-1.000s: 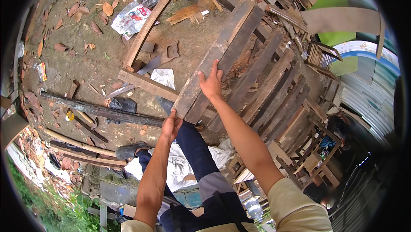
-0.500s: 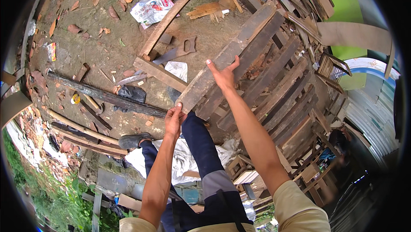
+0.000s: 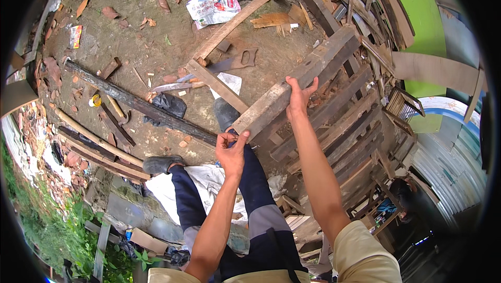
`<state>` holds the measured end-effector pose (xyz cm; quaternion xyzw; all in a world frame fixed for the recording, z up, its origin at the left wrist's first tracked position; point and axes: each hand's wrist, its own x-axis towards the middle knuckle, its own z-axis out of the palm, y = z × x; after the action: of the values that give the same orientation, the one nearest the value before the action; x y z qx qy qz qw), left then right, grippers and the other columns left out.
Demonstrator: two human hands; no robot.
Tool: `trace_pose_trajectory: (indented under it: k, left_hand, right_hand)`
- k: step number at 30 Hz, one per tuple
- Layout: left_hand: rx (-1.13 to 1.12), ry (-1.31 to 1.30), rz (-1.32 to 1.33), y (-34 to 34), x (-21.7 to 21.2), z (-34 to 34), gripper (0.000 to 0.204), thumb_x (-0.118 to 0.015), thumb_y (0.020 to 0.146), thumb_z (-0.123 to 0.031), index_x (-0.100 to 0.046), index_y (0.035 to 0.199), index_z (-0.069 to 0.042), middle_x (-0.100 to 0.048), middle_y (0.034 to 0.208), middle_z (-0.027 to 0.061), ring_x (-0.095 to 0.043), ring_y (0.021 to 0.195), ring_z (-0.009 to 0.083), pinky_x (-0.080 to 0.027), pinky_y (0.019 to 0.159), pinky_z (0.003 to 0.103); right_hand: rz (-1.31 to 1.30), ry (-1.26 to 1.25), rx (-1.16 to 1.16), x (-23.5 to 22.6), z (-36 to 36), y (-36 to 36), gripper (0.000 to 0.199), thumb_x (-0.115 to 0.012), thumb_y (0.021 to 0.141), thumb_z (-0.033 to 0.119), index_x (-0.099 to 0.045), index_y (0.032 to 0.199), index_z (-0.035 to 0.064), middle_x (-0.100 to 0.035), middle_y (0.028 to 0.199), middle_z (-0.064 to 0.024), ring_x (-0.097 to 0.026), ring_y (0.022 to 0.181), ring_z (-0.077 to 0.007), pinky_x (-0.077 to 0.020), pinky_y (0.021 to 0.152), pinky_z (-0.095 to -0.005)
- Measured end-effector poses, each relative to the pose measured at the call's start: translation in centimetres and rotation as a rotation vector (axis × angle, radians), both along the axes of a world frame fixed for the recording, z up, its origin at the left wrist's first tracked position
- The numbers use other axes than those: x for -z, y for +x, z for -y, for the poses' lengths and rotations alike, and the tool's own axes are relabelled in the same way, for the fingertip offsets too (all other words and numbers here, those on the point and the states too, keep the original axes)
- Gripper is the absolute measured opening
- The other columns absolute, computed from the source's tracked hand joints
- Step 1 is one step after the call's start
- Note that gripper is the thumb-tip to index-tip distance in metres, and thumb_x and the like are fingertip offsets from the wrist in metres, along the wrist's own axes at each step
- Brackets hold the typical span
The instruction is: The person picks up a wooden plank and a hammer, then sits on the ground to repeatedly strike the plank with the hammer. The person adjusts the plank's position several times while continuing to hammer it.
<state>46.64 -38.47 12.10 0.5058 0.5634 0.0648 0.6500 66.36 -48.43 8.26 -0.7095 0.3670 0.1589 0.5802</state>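
Observation:
I hold a long weathered grey plank (image 3: pixel 308 77) that slants from lower left to upper right over a stack of old boards (image 3: pixel 344 131). My left hand (image 3: pixel 231 151) grips the plank's near end, fingers curled around its lower corner. My right hand (image 3: pixel 299 96) is wrapped over the plank's edge about a third of the way along. My legs in dark blue trousers (image 3: pixel 255 189) and dark shoes (image 3: pixel 224 113) stand below on the dirt.
A hand saw (image 3: pixel 235 62) lies on the dirt by crossed timber strips (image 3: pixel 216 84). A long dark beam (image 3: pixel 135 103), a black bag (image 3: pixel 167 105), dry leaves and a printed plastic wrapper (image 3: pixel 214 6) litter the ground. White sacking (image 3: pixel 206 184) lies near my feet. Green wall (image 3: pixel 417 11) at right.
The plank and both hands have shifted right and slightly down in view. The view has shifted, showing more ground at left.

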Motion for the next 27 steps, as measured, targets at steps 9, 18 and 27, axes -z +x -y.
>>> trace_pose_trajectory:
  k: [9, 18, 27]
  left_hand:
    - [0.084, 0.115, 0.170, -0.8, -6.6, 2.9, 0.048, -0.089, 0.075, -0.006, -0.052, 0.104, -0.001, -0.054, 0.109, 0.0087, -0.058, 0.099, 0.0140, -0.052, 0.088, 0.026]
    - [0.126, 0.355, 0.260, -3.6, -10.5, 0.5, 0.013, -0.066, 0.096, -0.002, -0.056, 0.104, 0.001, -0.053, 0.114, 0.0119, -0.059, 0.099, 0.0153, -0.052, 0.085, 0.029]
    - [-0.526, 0.080, 0.047, -6.7, -11.7, -3.5, 0.020, -0.060, 0.103, -0.018, -0.056, 0.106, 0.001, -0.068, 0.106, 0.0114, -0.063, 0.088, 0.0107, -0.054, 0.079, 0.025]
  right_hand:
    - [0.160, 0.457, 0.163, -1.8, 2.1, -0.3, 0.067, -0.058, 0.084, 0.028, -0.028, 0.143, 0.0141, -0.063, 0.104, -0.0158, -0.063, 0.082, -0.0279, -0.0547, 0.064, -0.0464]
    - [0.176, 0.684, 0.153, -5.4, -2.1, -1.9, 0.047, -0.052, 0.086, 0.035, -0.050, 0.120, 0.0035, -0.062, 0.107, -0.0161, -0.061, 0.085, -0.0268, -0.0544, 0.065, -0.0442]
    - [0.117, 0.683, -0.191, -9.1, -10.6, -6.0, 0.058, -0.051, 0.088, 0.032, -0.037, 0.142, 0.0168, -0.057, 0.129, -0.0186, -0.063, 0.110, -0.0357, -0.0583, 0.081, -0.0537]
